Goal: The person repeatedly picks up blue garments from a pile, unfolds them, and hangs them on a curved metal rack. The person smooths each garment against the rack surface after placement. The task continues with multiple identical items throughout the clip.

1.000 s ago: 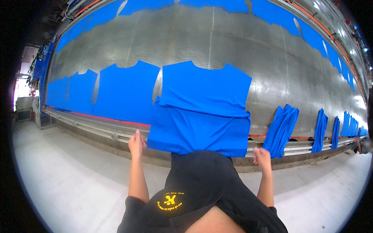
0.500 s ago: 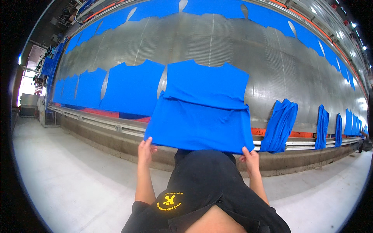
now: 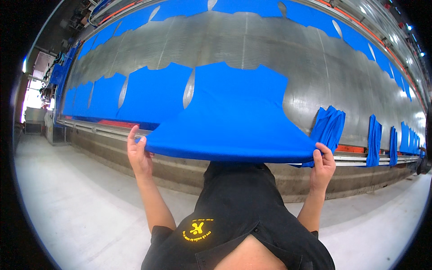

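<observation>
A blue shirt-shaped fabric panel (image 3: pixel 234 112) lies with its neck and shoulder end flat on the long grey table (image 3: pixel 310 76). Its near edge is pulled out wide past the table's rim, in front of my body, and rolls or folds under a little. My left hand (image 3: pixel 141 155) pinches the left corner between thumb and fingers, with the index finger raised. At the right corner, my right hand (image 3: pixel 323 165) grips the cloth between thumb and fingers. The fabric between both hands is taut and nearly smooth.
More flat blue panels (image 3: pixel 153 94) lie to the left, and a row of blue cloth (image 3: pixel 252 8) runs along the far side. Bunched blue pieces (image 3: pixel 332 128) hang over the near rail (image 3: pixel 351 163) to the right. A low concrete ledge (image 3: pixel 180 176) runs below the rail.
Both hands have moved apart and upward, drawing the fabric's near edge wider. The crosswise folds in the panel have flattened out.
</observation>
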The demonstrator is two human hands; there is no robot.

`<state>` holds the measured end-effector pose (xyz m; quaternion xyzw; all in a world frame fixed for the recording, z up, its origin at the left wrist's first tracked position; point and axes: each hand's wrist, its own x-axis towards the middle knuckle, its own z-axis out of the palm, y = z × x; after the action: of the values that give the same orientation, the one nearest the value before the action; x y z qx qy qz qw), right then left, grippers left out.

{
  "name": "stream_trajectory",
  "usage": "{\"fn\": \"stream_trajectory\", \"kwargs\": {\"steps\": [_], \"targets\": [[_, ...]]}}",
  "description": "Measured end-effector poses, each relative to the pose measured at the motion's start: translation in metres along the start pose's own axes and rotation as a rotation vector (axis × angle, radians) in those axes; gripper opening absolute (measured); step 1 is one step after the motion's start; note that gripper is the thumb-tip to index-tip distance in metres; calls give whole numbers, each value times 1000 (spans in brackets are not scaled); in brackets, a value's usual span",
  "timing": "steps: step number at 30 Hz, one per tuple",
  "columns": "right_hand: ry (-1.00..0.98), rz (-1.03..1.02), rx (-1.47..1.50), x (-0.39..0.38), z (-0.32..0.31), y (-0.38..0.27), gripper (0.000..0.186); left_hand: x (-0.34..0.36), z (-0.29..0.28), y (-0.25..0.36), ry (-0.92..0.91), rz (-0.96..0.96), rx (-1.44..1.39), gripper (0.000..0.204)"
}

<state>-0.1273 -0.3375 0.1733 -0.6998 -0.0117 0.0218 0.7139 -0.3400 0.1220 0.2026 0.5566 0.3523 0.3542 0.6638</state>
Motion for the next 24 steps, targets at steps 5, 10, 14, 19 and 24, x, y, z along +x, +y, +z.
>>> {"fn": "stream_trajectory", "kwargs": {"steps": [5,10,14,19,24], "targets": [[-80,-30,-53,-1,-9,-16,22,10,-23,5,-42,68,105,27],[-136,29,-81,0,-14,-25,26,12,-32,20,-280,65,208,34],[-189,64,-85,-2,-4,-35,30,11,-33,26,-337,13,427,38],[-364,-141,-739,8,-17,-32,21,17,-48,12,-318,100,747,25],[-275,-256,-649,15,-2,-24,13,27,-37,1,-300,189,813,17]]}}
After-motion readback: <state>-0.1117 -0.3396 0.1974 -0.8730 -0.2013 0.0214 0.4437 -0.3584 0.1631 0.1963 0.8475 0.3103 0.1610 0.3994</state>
